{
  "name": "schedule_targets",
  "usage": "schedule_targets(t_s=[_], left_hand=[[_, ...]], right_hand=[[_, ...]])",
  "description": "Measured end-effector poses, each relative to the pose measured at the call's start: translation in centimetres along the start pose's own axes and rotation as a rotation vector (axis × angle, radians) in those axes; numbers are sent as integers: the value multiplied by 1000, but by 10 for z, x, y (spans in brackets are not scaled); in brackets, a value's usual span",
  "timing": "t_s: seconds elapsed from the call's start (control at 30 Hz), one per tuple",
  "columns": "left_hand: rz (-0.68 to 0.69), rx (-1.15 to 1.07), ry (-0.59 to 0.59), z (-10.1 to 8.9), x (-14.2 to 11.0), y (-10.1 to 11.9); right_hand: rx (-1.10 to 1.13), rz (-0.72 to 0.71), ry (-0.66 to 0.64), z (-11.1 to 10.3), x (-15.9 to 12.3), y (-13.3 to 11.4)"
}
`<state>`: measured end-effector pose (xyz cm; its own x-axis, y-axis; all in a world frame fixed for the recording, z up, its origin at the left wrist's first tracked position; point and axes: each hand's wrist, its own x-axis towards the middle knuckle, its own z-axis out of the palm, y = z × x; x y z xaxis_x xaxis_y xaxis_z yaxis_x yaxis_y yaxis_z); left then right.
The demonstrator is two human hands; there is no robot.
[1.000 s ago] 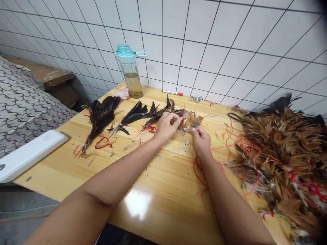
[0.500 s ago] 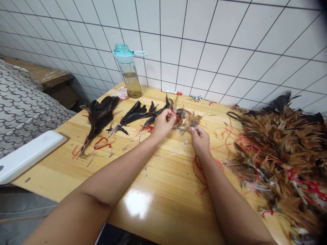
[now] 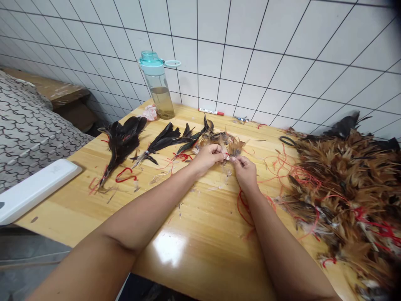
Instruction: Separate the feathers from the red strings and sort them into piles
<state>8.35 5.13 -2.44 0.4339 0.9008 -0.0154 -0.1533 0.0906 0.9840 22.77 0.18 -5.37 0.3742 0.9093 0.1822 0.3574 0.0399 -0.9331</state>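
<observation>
My left hand (image 3: 207,159) is closed in a pinch on a short red string (image 3: 227,155). Close beside it, my right hand (image 3: 245,170) pinches the quill end of a small brown feather bunch (image 3: 236,147), whose tips fan out away from me. The fingertips of both hands nearly meet at the quills, partly covering them. Behind the left hand lie loose dark and brown feathers (image 3: 208,125). To the left rest a black feather bunch (image 3: 164,139) and a larger black feather bunch (image 3: 123,138).
A big heap of brown feathers (image 3: 347,175) covers the table's right side, with tangled red string (image 3: 299,173) beside it. A water bottle (image 3: 160,90) and a red marker (image 3: 211,112) are near the tiled wall. A white device (image 3: 40,188) lies at the left edge.
My left hand pulled back leftward with the red string, then came right again to the quills at my right fingertips. The right hand stayed nearly in place with the brown feather bunch.
</observation>
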Motion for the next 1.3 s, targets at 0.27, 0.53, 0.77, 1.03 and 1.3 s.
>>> schedule_targets(t_s=[0.27, 0.53, 0.77, 1.03, 1.3], left_hand=[[55, 149, -34, -3, 0, -3], [156, 238, 42, -6, 5, -1], [246, 513, -90, -2, 1, -2], [258, 557, -30, -4, 2, -1], [357, 785, 450, -37, 15, 6]], right_hand=[[46, -40, -126, 0, 0, -1], [282, 57, -115, -3, 3, 0], [341, 95, -135, -9, 0, -13], [486, 110, -189, -12, 1, -13], [671, 213, -59, -17, 10, -8]])
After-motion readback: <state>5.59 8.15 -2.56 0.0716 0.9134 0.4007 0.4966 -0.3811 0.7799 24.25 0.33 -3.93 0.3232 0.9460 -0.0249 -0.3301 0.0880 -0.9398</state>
